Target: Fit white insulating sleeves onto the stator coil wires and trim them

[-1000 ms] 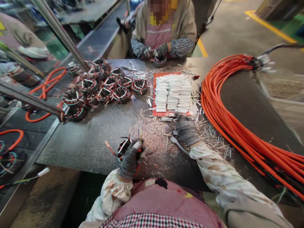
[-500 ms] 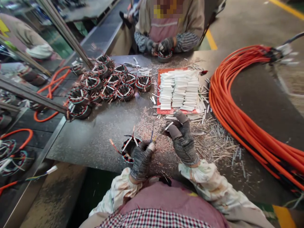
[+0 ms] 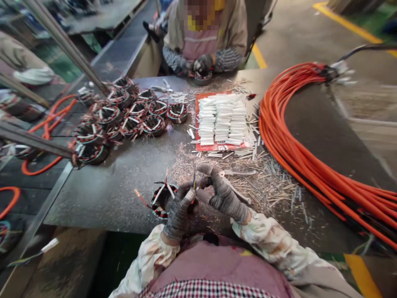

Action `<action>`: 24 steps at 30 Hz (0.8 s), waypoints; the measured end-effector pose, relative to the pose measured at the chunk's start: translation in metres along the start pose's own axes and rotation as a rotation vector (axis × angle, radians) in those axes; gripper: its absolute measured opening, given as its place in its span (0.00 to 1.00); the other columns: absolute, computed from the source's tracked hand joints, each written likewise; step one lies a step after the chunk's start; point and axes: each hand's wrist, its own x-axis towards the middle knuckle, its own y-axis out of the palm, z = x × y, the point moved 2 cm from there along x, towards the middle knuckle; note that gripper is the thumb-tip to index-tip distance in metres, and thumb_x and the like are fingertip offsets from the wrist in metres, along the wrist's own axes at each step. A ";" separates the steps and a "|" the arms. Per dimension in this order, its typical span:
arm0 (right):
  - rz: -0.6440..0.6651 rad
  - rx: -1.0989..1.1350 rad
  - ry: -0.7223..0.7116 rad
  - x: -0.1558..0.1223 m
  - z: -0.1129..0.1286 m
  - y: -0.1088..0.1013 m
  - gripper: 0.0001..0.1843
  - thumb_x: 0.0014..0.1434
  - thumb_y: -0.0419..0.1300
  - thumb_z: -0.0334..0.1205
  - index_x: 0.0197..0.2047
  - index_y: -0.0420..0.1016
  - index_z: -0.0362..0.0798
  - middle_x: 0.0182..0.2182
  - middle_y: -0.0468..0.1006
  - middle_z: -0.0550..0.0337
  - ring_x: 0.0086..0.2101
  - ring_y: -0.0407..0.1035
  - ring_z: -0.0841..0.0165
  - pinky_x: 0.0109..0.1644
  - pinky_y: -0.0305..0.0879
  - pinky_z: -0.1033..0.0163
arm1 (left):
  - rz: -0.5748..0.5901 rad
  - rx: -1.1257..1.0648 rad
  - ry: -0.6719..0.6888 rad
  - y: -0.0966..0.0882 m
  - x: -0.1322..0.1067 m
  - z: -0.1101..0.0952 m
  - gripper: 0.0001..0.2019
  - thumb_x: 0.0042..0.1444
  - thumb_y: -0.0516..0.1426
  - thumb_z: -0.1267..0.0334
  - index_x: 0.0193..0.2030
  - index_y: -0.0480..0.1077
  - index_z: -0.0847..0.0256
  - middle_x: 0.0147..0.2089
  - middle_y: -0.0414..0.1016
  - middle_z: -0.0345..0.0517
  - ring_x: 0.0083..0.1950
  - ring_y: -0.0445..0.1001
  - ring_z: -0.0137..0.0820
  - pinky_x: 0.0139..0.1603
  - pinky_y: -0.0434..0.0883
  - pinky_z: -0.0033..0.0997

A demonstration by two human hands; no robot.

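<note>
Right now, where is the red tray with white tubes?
Head view: the red tray sits between wired stators on the left and orange cables on the right.

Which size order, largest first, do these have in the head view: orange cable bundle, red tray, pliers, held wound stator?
Orange cable bundle, then red tray. Pliers and wound stator look similar; nearness to the camera makes their order unsure.

stator coils (image 3: 107,115) far left, pliers (image 3: 237,177) by right hand (image 3: 225,194), orange cables (image 3: 279,132) walling right

Grey gloves (image 3: 178,215), orange cables (image 3: 269,140), and red-and-white checked cloth (image 3: 201,289).
</note>
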 end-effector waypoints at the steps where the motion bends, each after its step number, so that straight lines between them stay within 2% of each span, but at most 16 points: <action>1: -0.016 -0.043 0.013 0.001 -0.004 -0.012 0.35 0.61 0.67 0.42 0.69 0.61 0.56 0.40 0.78 0.60 0.38 0.75 0.65 0.46 0.75 0.57 | 0.025 -0.004 -0.027 -0.001 0.001 0.001 0.19 0.51 0.67 0.46 0.43 0.77 0.59 0.29 0.74 0.38 0.24 0.63 0.24 0.25 0.59 0.24; 3: -0.145 -0.275 0.137 0.008 -0.014 -0.047 0.33 0.64 0.64 0.45 0.69 0.61 0.53 0.43 0.79 0.58 0.39 0.75 0.66 0.47 0.75 0.57 | 0.052 0.004 -0.053 -0.003 0.003 0.003 0.18 0.52 0.67 0.46 0.38 0.76 0.59 0.28 0.73 0.38 0.21 0.59 0.22 0.22 0.56 0.24; 5: -0.330 -0.666 0.367 0.018 -0.023 -0.093 0.28 0.67 0.57 0.43 0.68 0.64 0.50 0.42 0.80 0.55 0.39 0.75 0.64 0.47 0.74 0.57 | 0.064 0.024 -0.056 -0.005 0.004 0.004 0.17 0.53 0.66 0.46 0.35 0.75 0.60 0.27 0.71 0.38 0.21 0.58 0.21 0.21 0.55 0.24; 6: -0.399 -0.805 0.464 0.023 -0.027 -0.114 0.28 0.68 0.55 0.41 0.69 0.64 0.46 0.42 0.81 0.51 0.40 0.76 0.60 0.49 0.73 0.53 | 0.071 0.039 -0.056 -0.005 0.005 0.005 0.17 0.53 0.66 0.47 0.34 0.75 0.60 0.26 0.71 0.38 0.21 0.59 0.22 0.21 0.55 0.24; 7: -0.433 -0.901 0.541 0.028 -0.030 -0.132 0.29 0.68 0.55 0.39 0.70 0.63 0.42 0.42 0.81 0.47 0.41 0.76 0.57 0.50 0.72 0.50 | 0.073 0.056 -0.055 -0.006 0.005 0.005 0.17 0.53 0.66 0.47 0.33 0.75 0.60 0.25 0.70 0.38 0.21 0.59 0.22 0.22 0.55 0.24; 9: -0.421 -1.012 0.660 0.037 -0.038 -0.155 0.35 0.66 0.56 0.39 0.73 0.59 0.36 0.44 0.82 0.40 0.43 0.77 0.50 0.50 0.70 0.47 | 0.073 0.086 -0.054 -0.007 0.004 0.005 0.17 0.53 0.65 0.47 0.34 0.76 0.60 0.24 0.70 0.38 0.22 0.60 0.23 0.22 0.56 0.24; 12: -0.320 -1.111 0.768 0.040 -0.047 -0.164 0.37 0.66 0.57 0.38 0.75 0.55 0.37 0.47 0.82 0.35 0.45 0.78 0.47 0.49 0.69 0.49 | 0.055 0.095 -0.043 -0.008 0.004 0.005 0.18 0.52 0.66 0.46 0.35 0.77 0.61 0.24 0.70 0.38 0.22 0.61 0.24 0.23 0.57 0.25; 16: -0.258 -1.167 0.813 0.031 -0.048 -0.165 0.35 0.67 0.54 0.35 0.75 0.55 0.38 0.45 0.82 0.35 0.45 0.79 0.48 0.48 0.69 0.49 | 0.022 0.093 -0.046 -0.006 0.003 0.004 0.18 0.51 0.67 0.47 0.35 0.77 0.61 0.23 0.68 0.36 0.23 0.60 0.23 0.23 0.58 0.24; 20: -0.292 -1.222 0.793 0.022 -0.046 -0.170 0.32 0.68 0.51 0.32 0.74 0.59 0.40 0.42 0.82 0.37 0.45 0.79 0.48 0.47 0.69 0.50 | 0.010 0.095 -0.020 -0.004 0.003 0.001 0.18 0.48 0.68 0.48 0.36 0.78 0.62 0.28 0.72 0.38 0.28 0.66 0.24 0.28 0.63 0.23; 24: -0.393 -1.255 0.778 0.019 -0.042 -0.170 0.30 0.71 0.46 0.33 0.74 0.60 0.38 0.44 0.81 0.33 0.47 0.78 0.48 0.46 0.69 0.51 | 0.036 0.053 -0.065 -0.003 0.002 0.000 0.17 0.48 0.67 0.48 0.32 0.76 0.62 0.24 0.68 0.37 0.23 0.60 0.22 0.23 0.57 0.23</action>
